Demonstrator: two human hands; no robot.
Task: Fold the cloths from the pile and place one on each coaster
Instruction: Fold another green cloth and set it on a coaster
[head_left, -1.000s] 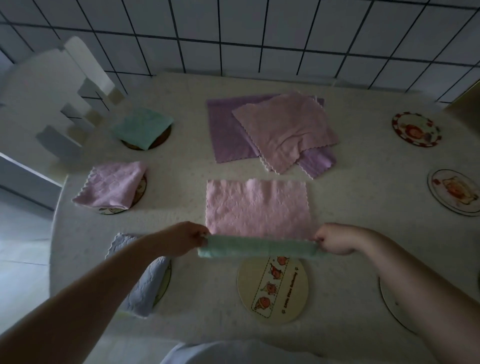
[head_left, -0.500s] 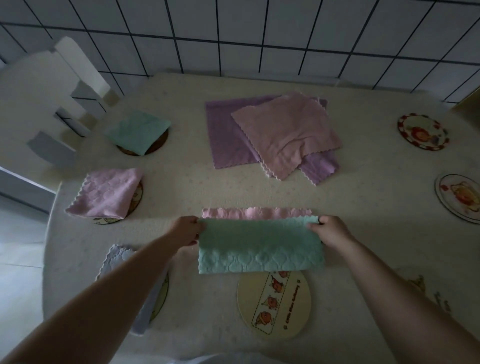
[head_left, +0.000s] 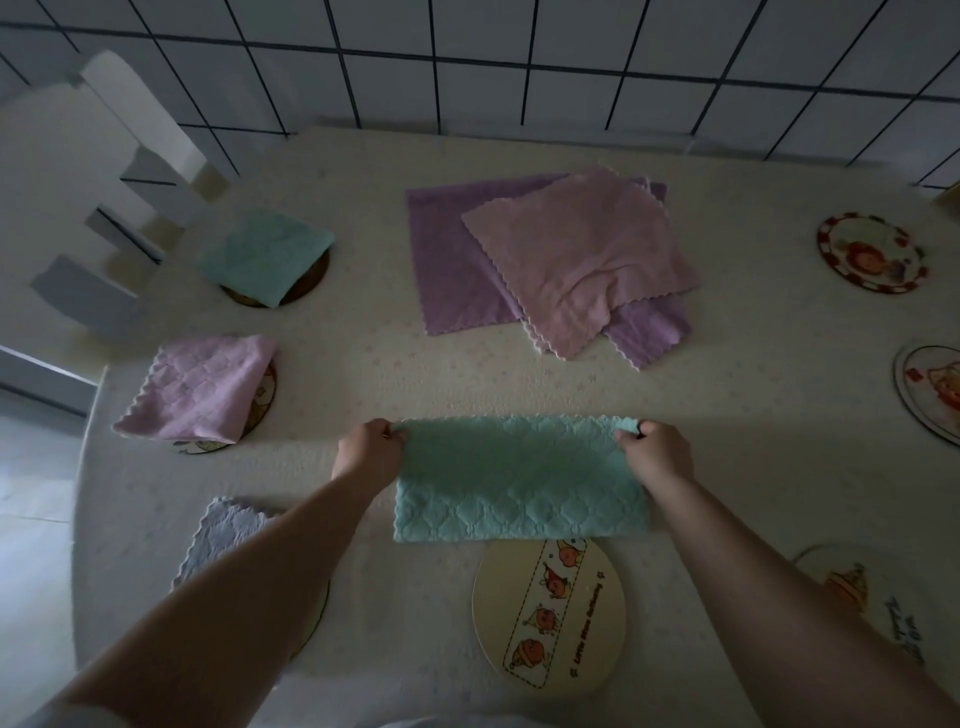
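Head view, both hands (head_left: 370, 451) (head_left: 655, 453) pinching folded green cloth's (head_left: 519, 480) far corners, near edge seemingly touching coaster (head_left: 548, 614).

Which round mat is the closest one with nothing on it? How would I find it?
Start at the table's near edge, in the middle between the person's arms. Just below the green cloth held by the left hand and right hand lies a cream coaster. Only this one has a dashed strip of little cartoon figures across it.
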